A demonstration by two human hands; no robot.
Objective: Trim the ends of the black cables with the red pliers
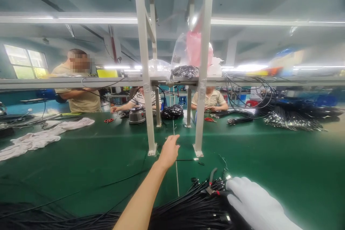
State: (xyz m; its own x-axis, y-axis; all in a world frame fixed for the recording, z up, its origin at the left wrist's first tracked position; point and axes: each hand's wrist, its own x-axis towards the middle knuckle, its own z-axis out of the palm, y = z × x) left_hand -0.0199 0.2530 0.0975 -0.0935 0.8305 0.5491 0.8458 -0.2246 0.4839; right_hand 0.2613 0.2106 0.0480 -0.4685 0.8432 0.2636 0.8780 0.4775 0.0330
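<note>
My left hand [169, 149] is bare and reaches forward over the green table, between the two front posts, with its fingers partly stretched and apart. Just beyond it lies a thin black cable [186, 160] with a bright plug end. My right hand [249, 196] wears a white glove, its fingers close together at the edge of a thick bundle of black cables [185, 210]. A silver connector [228, 177] shows at its fingertips. Pliers [209, 189] with red-and-grey handles lie splayed on the bundle, one handle running to the glove; what the glove grips is hidden.
White posts [198, 115] carry a shelf [113, 82] across the table. A white cloth [51, 134] lies left; a grey round device [137, 115], red scissors [109, 120] and coiled cables [172, 111] are farther back. More cables [293, 116] lie right. Several co-workers sit or stand opposite.
</note>
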